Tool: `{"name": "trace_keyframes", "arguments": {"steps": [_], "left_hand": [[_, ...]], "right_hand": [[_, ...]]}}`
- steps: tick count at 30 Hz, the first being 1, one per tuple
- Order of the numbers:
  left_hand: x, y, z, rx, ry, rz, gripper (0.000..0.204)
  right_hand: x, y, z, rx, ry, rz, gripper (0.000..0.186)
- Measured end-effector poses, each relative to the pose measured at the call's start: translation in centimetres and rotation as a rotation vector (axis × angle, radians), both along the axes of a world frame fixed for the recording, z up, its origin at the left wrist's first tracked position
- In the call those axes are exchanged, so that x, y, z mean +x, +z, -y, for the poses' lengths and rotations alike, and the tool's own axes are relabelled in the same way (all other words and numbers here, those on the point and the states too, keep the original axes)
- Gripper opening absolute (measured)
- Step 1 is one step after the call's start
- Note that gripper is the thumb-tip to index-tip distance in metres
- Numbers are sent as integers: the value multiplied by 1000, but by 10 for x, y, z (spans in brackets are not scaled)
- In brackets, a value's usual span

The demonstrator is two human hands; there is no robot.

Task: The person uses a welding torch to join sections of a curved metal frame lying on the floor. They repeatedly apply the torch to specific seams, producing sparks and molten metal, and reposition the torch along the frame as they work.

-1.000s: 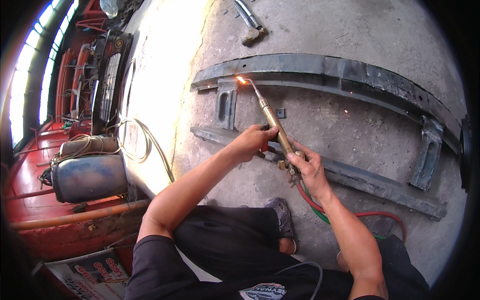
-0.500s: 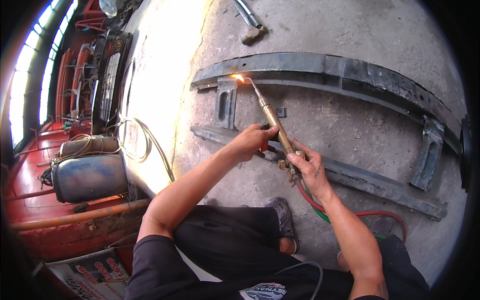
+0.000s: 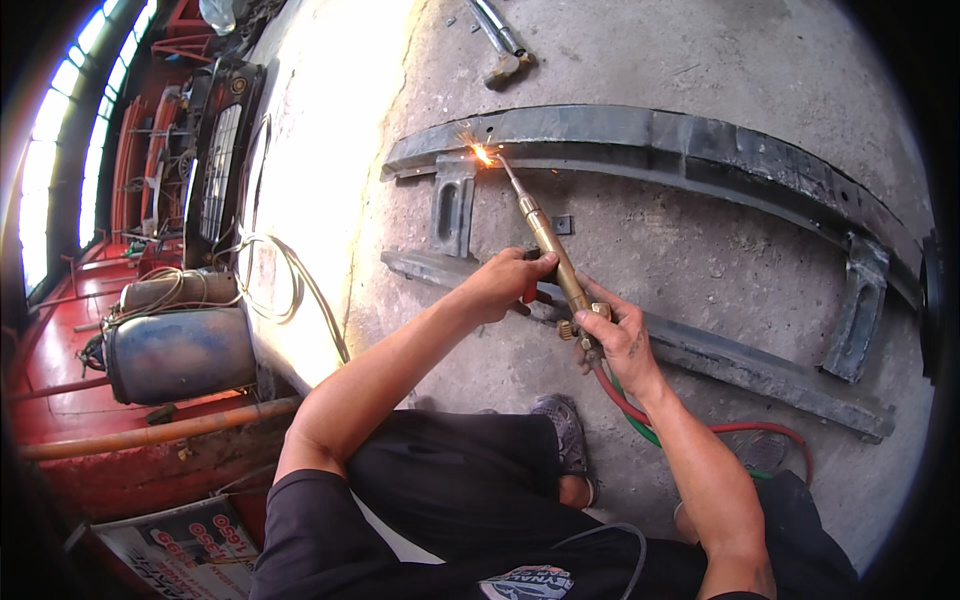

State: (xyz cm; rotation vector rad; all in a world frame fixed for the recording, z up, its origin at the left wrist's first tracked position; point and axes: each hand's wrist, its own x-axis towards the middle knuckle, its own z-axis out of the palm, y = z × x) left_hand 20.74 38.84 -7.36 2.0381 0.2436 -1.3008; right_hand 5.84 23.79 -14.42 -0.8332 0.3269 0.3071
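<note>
A brass gas torch [image 3: 545,245] points up and to the left, its flame tip sparking against a long curved dark metal frame [image 3: 700,145] that lies on the concrete floor. My left hand [image 3: 505,280] grips the middle of the torch near its red knob. At the torch's rear end my right hand [image 3: 615,340] holds the handle by the brass valves. Red and green hoses [image 3: 640,415] run back from the handle under my right forearm. A short metal bracket [image 3: 452,205] hangs off the frame just left of the flame.
A second flat metal bar [image 3: 720,355] lies across the floor below the torch. A hammer [image 3: 505,45] rests at the top. Two gas cylinders [image 3: 180,350] lie at left by coiled hoses and red machinery. My shoe [image 3: 560,430] is under my hands.
The torch tip has moved from the bracket's top corner slightly up and right onto the frame's edge, and sparks now spray from the flame. Both hands keep their grip.
</note>
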Motion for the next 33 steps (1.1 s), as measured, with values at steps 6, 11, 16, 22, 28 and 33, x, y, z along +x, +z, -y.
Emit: {"name": "trace_keyframes", "arguments": {"steps": [6, 11, 16, 22, 28, 33], "left_hand": [[-1, 2, 1, 17, -14, 16, 54], [2, -6, -5, 29, -26, 11, 54], [2, -2, -1, 25, -42, 13, 53], [-1, 1, 2, 27, 14, 14, 53], [2, -2, -2, 38, -32, -3, 54], [1, -3, 0, 35, -4, -5, 54]], "right_hand": [[2, 4, 1, -11, 6, 9, 64], [1, 2, 1, -10, 10, 0, 63], [1, 3, 1, -6, -1, -4, 60], [0, 0, 0, 9, -12, 26, 58], [1, 2, -1, -13, -1, 1, 61], [1, 3, 0, -12, -7, -6, 62]]}}
